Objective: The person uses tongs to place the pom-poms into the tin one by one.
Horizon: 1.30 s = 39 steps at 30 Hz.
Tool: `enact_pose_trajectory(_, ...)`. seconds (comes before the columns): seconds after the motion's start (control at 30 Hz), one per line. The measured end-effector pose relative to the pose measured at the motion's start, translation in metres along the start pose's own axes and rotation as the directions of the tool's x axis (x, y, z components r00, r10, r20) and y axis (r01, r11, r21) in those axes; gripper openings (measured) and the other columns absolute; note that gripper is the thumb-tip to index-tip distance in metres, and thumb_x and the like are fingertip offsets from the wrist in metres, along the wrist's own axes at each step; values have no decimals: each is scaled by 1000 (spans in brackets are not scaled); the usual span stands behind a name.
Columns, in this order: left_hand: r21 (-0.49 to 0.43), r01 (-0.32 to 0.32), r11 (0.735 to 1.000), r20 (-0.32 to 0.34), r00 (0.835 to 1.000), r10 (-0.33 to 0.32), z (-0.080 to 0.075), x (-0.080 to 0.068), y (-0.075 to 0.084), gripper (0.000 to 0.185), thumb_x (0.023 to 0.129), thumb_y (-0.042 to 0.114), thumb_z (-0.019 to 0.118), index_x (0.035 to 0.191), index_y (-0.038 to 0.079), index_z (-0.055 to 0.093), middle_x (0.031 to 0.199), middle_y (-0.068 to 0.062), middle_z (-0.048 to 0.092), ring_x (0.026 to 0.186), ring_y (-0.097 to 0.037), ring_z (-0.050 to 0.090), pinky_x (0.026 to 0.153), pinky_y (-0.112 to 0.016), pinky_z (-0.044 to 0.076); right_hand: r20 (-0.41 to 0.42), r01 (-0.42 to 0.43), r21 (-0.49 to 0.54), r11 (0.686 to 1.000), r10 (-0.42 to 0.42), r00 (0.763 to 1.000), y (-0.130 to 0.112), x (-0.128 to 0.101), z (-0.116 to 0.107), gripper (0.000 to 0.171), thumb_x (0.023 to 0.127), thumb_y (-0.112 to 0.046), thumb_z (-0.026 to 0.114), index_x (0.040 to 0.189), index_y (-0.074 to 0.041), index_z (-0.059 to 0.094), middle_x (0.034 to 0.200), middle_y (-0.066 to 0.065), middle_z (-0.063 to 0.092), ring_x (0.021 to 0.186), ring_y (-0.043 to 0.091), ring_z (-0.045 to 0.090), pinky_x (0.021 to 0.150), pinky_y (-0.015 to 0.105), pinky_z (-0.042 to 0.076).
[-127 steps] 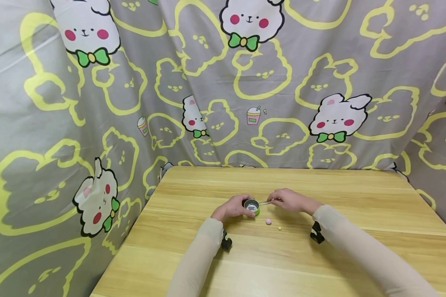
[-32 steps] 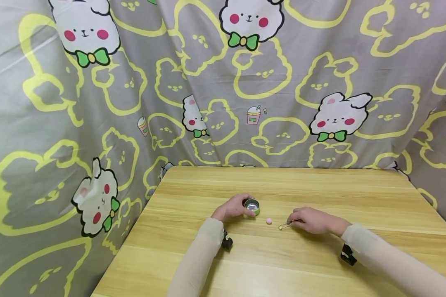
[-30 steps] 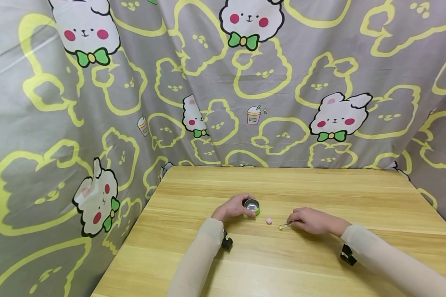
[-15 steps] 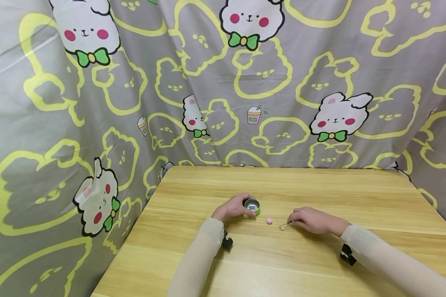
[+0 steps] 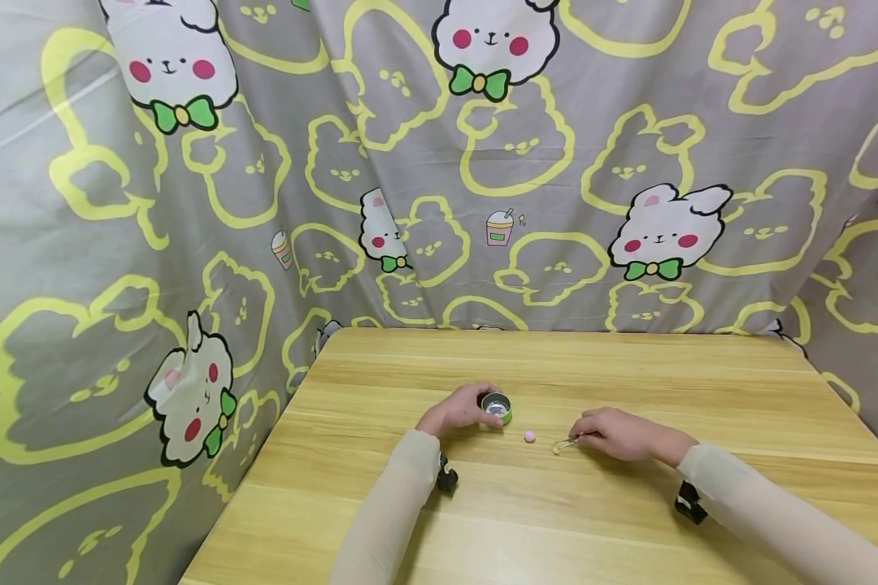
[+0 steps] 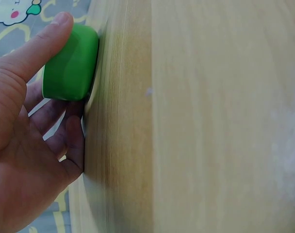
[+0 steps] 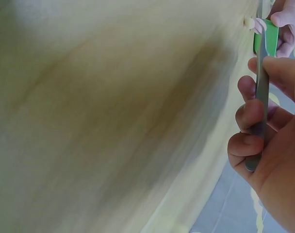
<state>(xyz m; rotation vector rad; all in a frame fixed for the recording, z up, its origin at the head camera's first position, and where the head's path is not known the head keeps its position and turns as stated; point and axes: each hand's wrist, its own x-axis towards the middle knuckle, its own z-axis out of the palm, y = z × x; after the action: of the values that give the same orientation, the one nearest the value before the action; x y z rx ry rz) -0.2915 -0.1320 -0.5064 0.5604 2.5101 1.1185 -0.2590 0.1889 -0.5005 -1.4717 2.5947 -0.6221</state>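
My left hand [image 5: 462, 409] grips a small round green tin [image 5: 507, 415], thumb on the near side and fingers behind. The tin stands on the table with its silvery inside facing up; the left wrist view shows its green wall [image 6: 72, 65]. My right hand [image 5: 615, 433] pinches metal tweezers [image 7: 262, 92] between thumb and fingers, the handle end lying along the palm. Their tips reach down to a tiny yellow bead [image 5: 556, 450] close over the tabletop. A larger pink ball [image 5: 530, 436] lies on the wood between the tin and the tweezers.
The wooden table [image 5: 439, 504] runs back to a grey curtain [image 5: 424, 162] with yellow outlines and rabbit faces, which also hangs along the left. Black wrist mounts [image 5: 447, 474] sit below both sleeves.
Since the oldest frame, my right hand has moved the tweezers from the tin's rim to the yellow bead. Lately tips and bead have shifted slightly right. My left hand stays on the tin.
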Motion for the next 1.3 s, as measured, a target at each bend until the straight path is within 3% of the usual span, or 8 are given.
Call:
enact_pose_trajectory(0.33, -9, 17, 1000, -2, 1000, -17, 0, -1, 0, 51, 76, 24, 81, 121, 16, 59, 108, 6, 60, 99, -9, 54, 89, -28, 41, 21, -4, 24, 1000, 4, 1000, 1, -1, 2, 17, 97, -15, 55, 106, -17, 68, 95, -11, 59, 85, 4, 55, 71, 31, 48)
enact_pose_trajectory(0.7, -13, 13, 1000, 0, 1000, -13, 0, -1, -1, 52, 76, 24, 81, 122, 16, 58, 109, 4, 60, 99, -10, 54, 89, -28, 41, -16, 62, 9, 998, -62, 998, 4, -1, 5, 16, 96, -12, 56, 106, -15, 68, 93, -10, 58, 82, 2, 54, 69, 29, 47)
enact_pose_trajectory(1.3, 2, -8, 1000, 1, 1000, 8, -1, -3, 4, 52, 77, 22, 81, 122, 13, 58, 110, 0, 61, 100, -14, 55, 88, -29, 42, -41, -35, 39, 999, 37, 998, 13, 8, -2, 18, 96, -10, 55, 107, -15, 68, 96, -9, 61, 88, 8, 57, 75, 33, 49)
